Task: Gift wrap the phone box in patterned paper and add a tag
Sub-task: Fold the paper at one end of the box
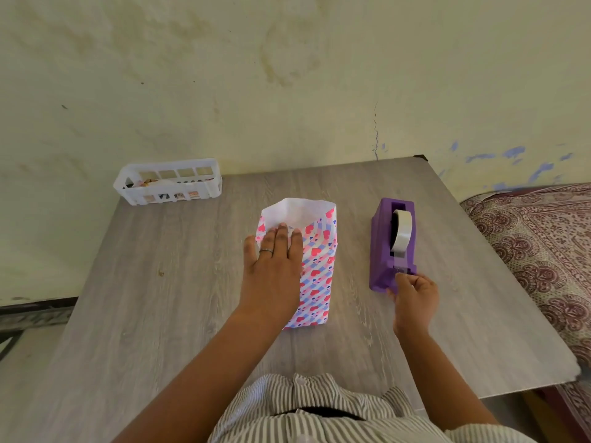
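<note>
Pinning the wrapped phone box [315, 266] mid-table with your flat, spread left hand [271, 270] | right hand [412, 297] pinches tape at the purple dispenser [391, 247] | far end flap open, seam untaped, tag not yet added.

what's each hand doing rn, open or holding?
Left hand: open, pressing flat on the wrapped box.
Right hand: fingers pinching at the tape end on the purple dispenser.

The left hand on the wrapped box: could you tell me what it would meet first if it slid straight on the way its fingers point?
Probably the upright open paper end just beyond the left hand; past that, bare table.
</note>
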Demonstrator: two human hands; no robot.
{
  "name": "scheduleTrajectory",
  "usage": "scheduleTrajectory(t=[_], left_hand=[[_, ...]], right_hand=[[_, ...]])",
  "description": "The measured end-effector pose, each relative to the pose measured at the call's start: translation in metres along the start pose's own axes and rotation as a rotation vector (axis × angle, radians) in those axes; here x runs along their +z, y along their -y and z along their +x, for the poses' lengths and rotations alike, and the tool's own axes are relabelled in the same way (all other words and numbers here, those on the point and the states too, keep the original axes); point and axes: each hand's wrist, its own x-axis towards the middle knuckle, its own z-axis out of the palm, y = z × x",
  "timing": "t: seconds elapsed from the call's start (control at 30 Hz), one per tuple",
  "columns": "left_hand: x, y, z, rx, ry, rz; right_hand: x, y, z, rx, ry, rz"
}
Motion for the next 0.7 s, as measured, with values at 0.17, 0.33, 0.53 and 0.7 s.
scheduleTrajectory(t=[0.17,0.33,0.53,0.7], left_hand=[[0.001,0.000,-0.002,0.006,-0.032,-0.005],[0.005,0.001,-0.001,0.008,-0.050,-0.003],[0.012,0.002,-0.002,-0.014,-0.132,0.009],[0.011,0.005,-0.001,-0.010,-0.167,0.055]], right_hand=[[0.001,0.001,0.002,-0.073,-0.016,-0.169],[-0.018,0.004,-0.017,-0.046,-0.088,-0.227],[-0.027,0.066,-0.046,-0.373,0.034,-0.193],[-0.002,0.136,-0.083,-0.611,0.290,-0.088]])
